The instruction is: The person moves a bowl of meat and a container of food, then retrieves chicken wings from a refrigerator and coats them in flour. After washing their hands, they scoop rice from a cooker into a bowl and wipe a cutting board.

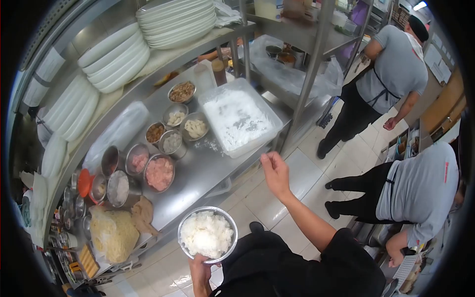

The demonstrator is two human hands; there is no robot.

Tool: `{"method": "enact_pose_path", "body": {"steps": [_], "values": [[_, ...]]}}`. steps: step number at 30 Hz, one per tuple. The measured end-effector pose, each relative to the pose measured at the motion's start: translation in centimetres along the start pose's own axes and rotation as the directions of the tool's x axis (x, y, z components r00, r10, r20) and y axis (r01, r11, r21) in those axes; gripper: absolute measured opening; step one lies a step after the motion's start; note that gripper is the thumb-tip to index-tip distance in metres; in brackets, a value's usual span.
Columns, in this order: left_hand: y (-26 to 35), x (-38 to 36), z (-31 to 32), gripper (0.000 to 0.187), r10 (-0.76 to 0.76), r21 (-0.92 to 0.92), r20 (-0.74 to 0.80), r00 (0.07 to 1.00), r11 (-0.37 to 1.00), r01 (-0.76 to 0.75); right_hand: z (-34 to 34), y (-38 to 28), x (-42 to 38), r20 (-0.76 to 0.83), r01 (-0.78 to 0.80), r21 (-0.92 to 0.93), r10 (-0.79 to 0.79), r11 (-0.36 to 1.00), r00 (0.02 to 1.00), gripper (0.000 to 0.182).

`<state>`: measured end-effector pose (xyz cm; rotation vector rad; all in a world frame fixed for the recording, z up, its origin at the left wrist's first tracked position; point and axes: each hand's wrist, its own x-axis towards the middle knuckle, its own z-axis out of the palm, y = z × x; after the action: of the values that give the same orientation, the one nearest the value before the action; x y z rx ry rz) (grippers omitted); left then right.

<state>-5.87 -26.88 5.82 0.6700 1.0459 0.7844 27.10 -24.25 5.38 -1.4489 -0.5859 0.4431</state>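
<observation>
A round metal bowl (234,246) heaped with white cooked rice (206,234) is held low in front of my body. My left hand (200,267) grips its near rim from below. Out in the air, my right hand (275,174) is raised with its fingers curled together; whether anything is inside them is hidden. Just beyond it, a translucent plastic tub (247,150) of white powder (237,116) stands at the counter's right end.
The steel counter (198,180) bears several metal bowls, among them one of pink raw meat (159,174), and a bag of yellowish food (115,232). White plates (175,24) are stacked on the shelf above. To the right, two people in grey shirts (403,59) stand on the tiled floor.
</observation>
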Motion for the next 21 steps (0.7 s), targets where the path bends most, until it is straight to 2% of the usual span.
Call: {"method": "enact_pose_path", "body": {"steps": [2,4,6,8,10,12,13,16,18,20,21], "values": [[0.1,1.1,-0.6,0.057,0.0,-0.004,-0.014,1.0,1.0,0.0,0.9,0.8,2.7,-0.047,0.012,0.031,-0.011,0.999,0.999,0.02],[0.9,2.1,0.3,0.059,0.087,-0.073,0.009,0.996,0.994,-0.086,0.0,2.0,6.3,-0.298,0.197,0.06,-0.171,0.979,0.939,0.019],[2.1,4.4,1.8,0.058,0.086,-0.068,0.016,0.996,0.994,-0.084,-3.6,2.3,10.0,-0.474,0.188,-0.218,-0.272,0.958,0.837,0.016],[3.5,7.0,3.1,0.055,0.075,-0.007,0.018,0.997,0.997,-0.074,-10.4,6.0,13.9,-0.567,0.152,-0.328,-0.324,0.932,0.757,0.016],[4.7,9.5,4.5,0.054,0.062,0.009,0.078,0.995,0.998,-0.063,-15.7,6.4,17.0,-0.595,0.161,-0.416,-0.402,0.895,0.696,0.017],[6.1,12.2,6.2,0.051,0.056,0.057,0.17,0.984,0.996,-0.066,-20.1,6.9,21.5,-0.579,0.067,-0.538,-0.427,0.84,0.694,0.02],[7.0,13.1,7.0,0.049,-0.003,0.072,0.228,0.974,0.997,-0.014,-21.2,6.1,23.7,-0.51,0.097,-0.604,-0.477,0.791,0.716,0.02],[8.1,16.4,12.4,0.046,-0.003,0.039,0.27,0.963,0.999,-0.008,-22.3,4.2,32.6,-0.357,0.138,-0.736,-0.553,0.663,0.752,0.021],[6.6,19.0,15.1,0.046,-0.01,-0.008,0.213,0.977,1.0,0.012,-21.4,3.6,37.5,-0.148,0.211,-0.852,-0.608,0.479,0.78,0.018],[7.2,20.1,20.0,0.045,0.041,-0.06,0.208,0.977,0.998,-0.029,-22.3,9.7,45.9,0.021,0.458,-0.79,-0.728,0.408,0.685,0.015],[6.9,20.8,21.8,0.045,0.027,-0.06,0.186,0.982,0.998,-0.016,-20.6,7.9,46.2,0.188,0.556,-0.772,-0.724,0.309,0.664,0.015]]}}
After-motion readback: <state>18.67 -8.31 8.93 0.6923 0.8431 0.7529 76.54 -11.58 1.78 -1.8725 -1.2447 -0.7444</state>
